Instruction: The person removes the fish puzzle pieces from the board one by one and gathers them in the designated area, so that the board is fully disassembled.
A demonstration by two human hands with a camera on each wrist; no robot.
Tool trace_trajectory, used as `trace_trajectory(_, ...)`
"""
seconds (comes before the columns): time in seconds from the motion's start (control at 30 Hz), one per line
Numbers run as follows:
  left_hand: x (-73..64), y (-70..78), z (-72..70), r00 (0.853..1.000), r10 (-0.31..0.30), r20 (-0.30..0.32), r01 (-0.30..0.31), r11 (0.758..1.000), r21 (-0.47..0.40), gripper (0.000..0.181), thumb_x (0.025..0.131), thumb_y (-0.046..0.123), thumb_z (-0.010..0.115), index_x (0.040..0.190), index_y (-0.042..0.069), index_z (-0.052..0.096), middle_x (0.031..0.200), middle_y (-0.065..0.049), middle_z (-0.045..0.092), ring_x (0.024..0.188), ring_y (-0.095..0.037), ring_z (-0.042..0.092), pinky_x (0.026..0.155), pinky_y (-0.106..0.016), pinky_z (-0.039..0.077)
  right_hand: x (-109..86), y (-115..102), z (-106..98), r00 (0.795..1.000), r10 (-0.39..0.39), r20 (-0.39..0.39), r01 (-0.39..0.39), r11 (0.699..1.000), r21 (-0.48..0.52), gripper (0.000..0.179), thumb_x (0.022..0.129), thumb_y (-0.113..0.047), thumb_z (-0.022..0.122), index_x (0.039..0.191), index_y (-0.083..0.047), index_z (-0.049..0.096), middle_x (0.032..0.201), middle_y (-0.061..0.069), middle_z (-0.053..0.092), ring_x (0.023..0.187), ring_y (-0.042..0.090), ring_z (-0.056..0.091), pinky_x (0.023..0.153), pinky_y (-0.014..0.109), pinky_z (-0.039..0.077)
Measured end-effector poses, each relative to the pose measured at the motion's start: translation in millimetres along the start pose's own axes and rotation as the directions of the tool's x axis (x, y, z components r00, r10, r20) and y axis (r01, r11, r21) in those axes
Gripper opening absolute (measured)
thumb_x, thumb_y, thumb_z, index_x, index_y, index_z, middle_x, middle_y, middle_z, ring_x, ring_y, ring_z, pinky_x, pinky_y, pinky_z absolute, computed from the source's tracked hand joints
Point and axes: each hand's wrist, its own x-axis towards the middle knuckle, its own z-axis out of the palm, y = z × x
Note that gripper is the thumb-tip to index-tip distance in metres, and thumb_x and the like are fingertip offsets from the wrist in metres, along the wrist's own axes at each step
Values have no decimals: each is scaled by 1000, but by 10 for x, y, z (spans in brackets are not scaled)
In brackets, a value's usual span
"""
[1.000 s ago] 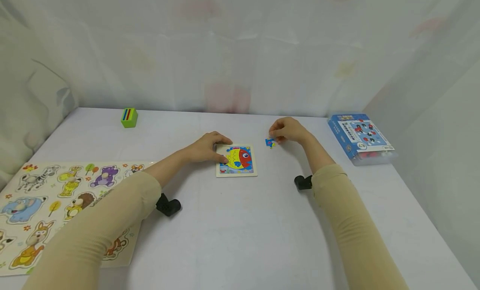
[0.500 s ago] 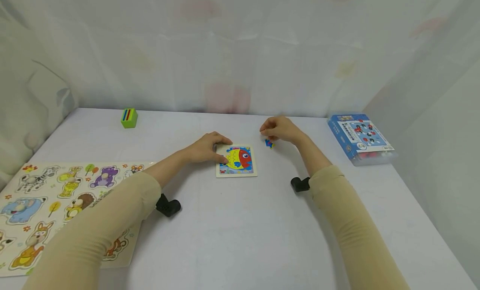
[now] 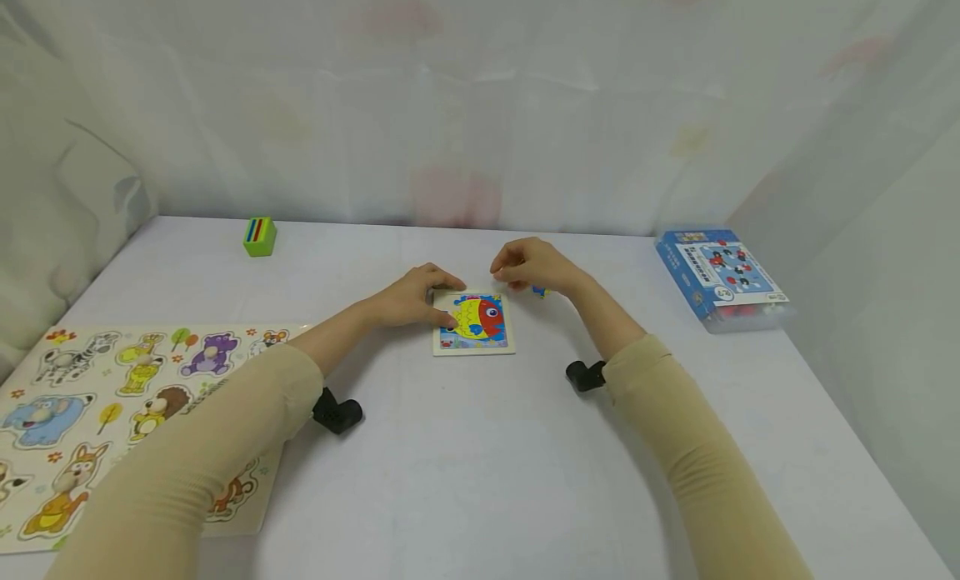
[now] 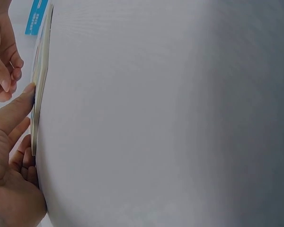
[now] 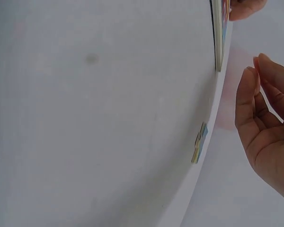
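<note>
My left hand [image 3: 411, 297] holds the left edge of a small square fish jigsaw puzzle [image 3: 491, 337] in a pale frame. Its thumb lies over the puzzle's face, while the other fingers reach along the far edge. The board [image 4: 43, 61] appears edge-on in the left wrist view. My right hand [image 3: 536, 265] is just off the puzzle's far right corner, thumb and fingertips drawn together; I cannot tell whether anything is between them. Loose blue and yellow puzzle pieces [image 5: 199, 143] lie on the table beneath that hand, mostly hidden by it in the head view.
A large animal picture board [image 3: 120, 413] covers the left of the table, partly under the left sleeve. Farther back sits a green block [image 3: 259, 238] with coloured stripes. A blue box [image 3: 723, 276] with a clear lower part stands at the right edge.
My right hand has moved left from the loose pieces toward the puzzle, with its fingertips together. My left hand and the puzzle stay in place.
</note>
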Motion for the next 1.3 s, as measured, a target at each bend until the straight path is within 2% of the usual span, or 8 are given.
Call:
trace_trajectory(0.43, -1, 4, -3, 1000, -10, 9, 10, 1000, -1, 61, 82, 29, 79, 138, 16, 56, 137, -11, 45, 128, -28, 38, 112, -51, 33, 50, -156, 170, 993, -58, 99, 59, 998, -13, 19, 95, -21, 65, 109, -9, 67, 95, 6, 64, 81, 20, 63, 77, 25, 57)
trace_trajectory(0.9, -2, 25, -13, 1000, 5, 14, -5, 1000, -8, 63, 82, 27, 79, 138, 11, 55, 137, -13, 45, 130, -30, 38, 115, -53, 30, 66, -213, 288, 983, -99, 155, 109, 992, -58, 18, 90, -15, 67, 108, -9, 67, 87, 5, 67, 77, 18, 64, 76, 25, 56)
trace_trajectory(1.13, 9, 11, -12, 1000, -1, 12, 1, 1000, -7, 62, 82, 28, 79, 137, 11, 55, 135, -12, 46, 129, -29, 40, 115, -51, 30, 50, -226, 317, 979, -110, 171, 132, 983, -125, 22, 86, -16, 74, 107, -14, 67, 87, 0, 62, 83, 16, 56, 76, 26, 45)
trace_trajectory(1.3, 10, 0, -9, 1000, -2, 15, 2, 1000, -9, 63, 82, 28, 79, 137, 10, 54, 134, -12, 46, 129, -28, 40, 115, -52, 31, 49, -222, 327, 975, -122, 186, 149, 979, -137, 25, 84, -15, 76, 108, -15, 68, 89, 1, 61, 83, 17, 55, 75, 26, 44)
